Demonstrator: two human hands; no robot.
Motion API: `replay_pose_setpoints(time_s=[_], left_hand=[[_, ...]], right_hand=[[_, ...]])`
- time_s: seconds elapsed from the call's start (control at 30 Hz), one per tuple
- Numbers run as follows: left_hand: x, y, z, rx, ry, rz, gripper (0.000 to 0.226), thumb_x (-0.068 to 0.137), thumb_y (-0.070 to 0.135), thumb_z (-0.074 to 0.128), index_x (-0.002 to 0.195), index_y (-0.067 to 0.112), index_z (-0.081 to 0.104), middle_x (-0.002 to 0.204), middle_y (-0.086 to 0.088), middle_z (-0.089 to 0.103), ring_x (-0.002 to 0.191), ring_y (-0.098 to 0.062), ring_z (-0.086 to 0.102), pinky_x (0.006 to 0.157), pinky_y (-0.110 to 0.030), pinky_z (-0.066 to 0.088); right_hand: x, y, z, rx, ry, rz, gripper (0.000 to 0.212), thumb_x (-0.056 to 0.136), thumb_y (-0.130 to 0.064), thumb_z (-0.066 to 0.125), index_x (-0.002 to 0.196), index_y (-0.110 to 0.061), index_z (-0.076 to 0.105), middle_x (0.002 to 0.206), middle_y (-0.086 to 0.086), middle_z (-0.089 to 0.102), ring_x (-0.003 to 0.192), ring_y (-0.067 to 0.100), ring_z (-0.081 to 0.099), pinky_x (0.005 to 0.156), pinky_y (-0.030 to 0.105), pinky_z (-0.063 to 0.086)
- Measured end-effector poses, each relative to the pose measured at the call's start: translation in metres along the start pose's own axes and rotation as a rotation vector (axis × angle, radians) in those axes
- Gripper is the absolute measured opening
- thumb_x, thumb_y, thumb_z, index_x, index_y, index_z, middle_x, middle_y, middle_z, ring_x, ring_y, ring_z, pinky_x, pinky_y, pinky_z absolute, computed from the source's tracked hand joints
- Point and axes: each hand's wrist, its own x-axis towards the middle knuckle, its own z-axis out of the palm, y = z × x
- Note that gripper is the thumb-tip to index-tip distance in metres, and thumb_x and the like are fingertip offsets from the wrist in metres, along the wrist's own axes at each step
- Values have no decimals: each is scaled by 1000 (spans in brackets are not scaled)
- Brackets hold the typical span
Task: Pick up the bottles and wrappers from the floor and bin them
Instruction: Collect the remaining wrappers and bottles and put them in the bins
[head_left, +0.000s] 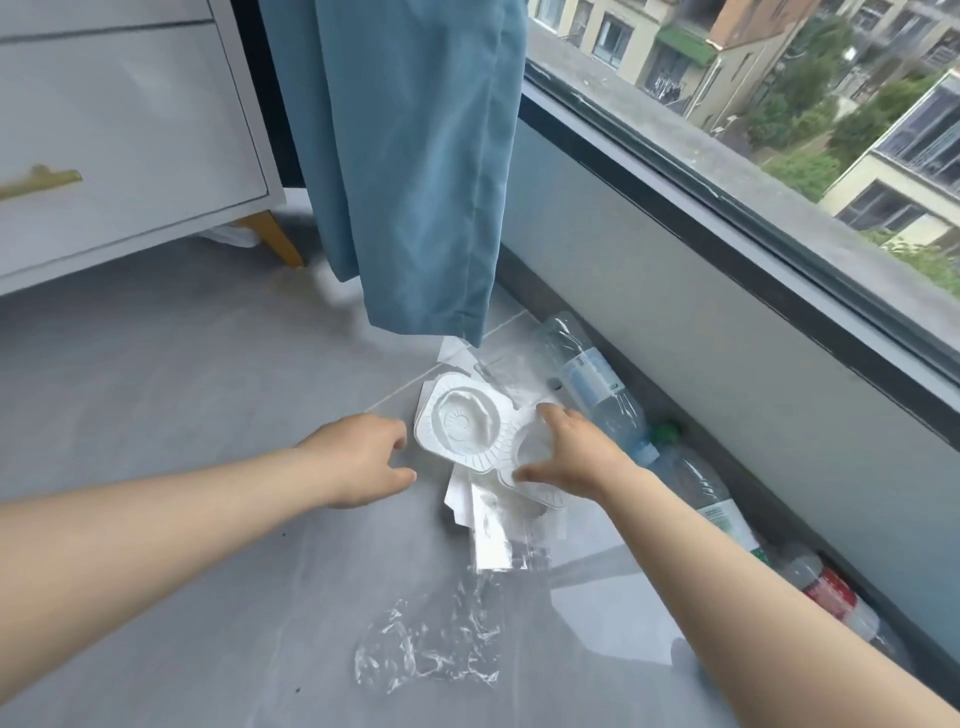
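On the grey, smooth tiled floor (182, 389) lies a white plastic tray (462, 426), thin and moulded, with two round wells and fine ribs around their rims. Under it are flat white paper wrappers (493, 525), and nearer to the person a crumpled clear film (431, 649), shiny and wrinkled. Along the wall under the window (779, 104) lie three transparent bottles on their sides: one with a pale blue label (592, 384), one with a green cap (701, 488), one with a red label (831, 592).

The right hand (582, 457) reaches forward with a straight arm. Its grip is closed on the tray: forefinger at the far edge of the right well, thumb at the near edge, curved around it. The left hand (358, 462) hangs just beside the left side of the tray, fingers loosely curled, and it holds nothing. A blue curtain (415, 156) of thick cloth hangs above the pile.
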Motion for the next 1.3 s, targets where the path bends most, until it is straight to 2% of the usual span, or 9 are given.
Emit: replay_pose_setpoints(time_s=[0.2, 0.37, 0.43, 0.67, 0.73, 0.83, 0.97, 1.1, 1.3], left_hand=[[4, -2, 7, -95, 46, -56, 57, 79, 61, 59, 113, 16, 49, 120, -1, 54, 105, -21, 55, 90, -37, 49], [-1, 7, 15, 3, 124, 47, 90, 74, 57, 67, 143, 15, 24, 143, -4, 33, 126, -25, 43, 99, -34, 41], [-2, 11, 18, 81, 136, 123, 94, 74, 55, 68, 146, 17, 21, 145, -3, 33, 132, -24, 36, 106, -32, 36], [-10, 14, 40, 171, -5, 136, 61, 73, 55, 68, 115, 17, 46, 116, -2, 54, 110, -25, 53, 89, -33, 45], [-13, 9, 47, 161, -27, 110, 45, 75, 52, 68, 95, 19, 45, 103, 0, 56, 99, -24, 56, 78, -31, 44], [-17, -2, 52, 79, -34, 67, 38, 80, 47, 66, 71, 24, 37, 83, 6, 50, 86, -20, 51, 68, -28, 37], [-19, -15, 51, -191, 24, 20, 17, 88, 35, 62, 82, 25, 49, 100, 0, 61, 98, -22, 58, 77, -28, 42], [-20, -27, 47, -391, 170, -61, 10, 87, 28, 63, 82, 27, 54, 91, 4, 59, 94, -21, 59, 72, -27, 38], [-25, -27, 40, -452, 295, -133, 11, 88, 18, 60, 94, 9, 62, 92, -4, 64, 91, -26, 59, 73, -30, 42]], right_hand=[[-25, 6, 22, 11, 50, -129, 96, 74, -45, 76, 149, -22, 21, 146, 1, 37, 133, 20, 36, 104, 30, 36], [-39, 4, 39, -80, 31, -295, 98, 75, -43, 76, 151, -23, 17, 150, -1, 30, 137, 20, 29, 110, 31, 32], [-44, 2, 45, -93, 48, -340, 99, 76, -41, 76, 152, -23, 16, 152, -1, 27, 141, 18, 24, 114, 28, 26], [-56, -5, 60, -129, 120, -461, 99, 75, -37, 78, 152, -20, 19, 151, 5, 27, 141, 22, 23, 117, 31, 22], [-58, -6, 62, -123, 122, -452, 101, 75, -37, 78, 152, -21, 16, 155, 6, 21, 145, 22, 17, 118, 33, 19], [-63, -5, 61, -64, 133, -369, 106, 76, -40, 76, 153, -23, 6, 159, 5, 11, 147, 21, 11, 119, 35, 20], [-72, 3, 60, 87, 119, -185, 105, 82, -46, 69, 154, -21, -3, 160, 0, 10, 147, 16, 13, 115, 28, 21], [-80, 9, 67, 124, 19, -60, 111, 78, -54, 70, 154, -19, -4, 158, 1, 16, 143, 19, 23, 111, 29, 29], [-81, 2, 79, 93, -56, 15, 127, 66, -55, 79, 153, -18, -5, 148, 3, 27, 137, 22, 30, 105, 31, 36]])
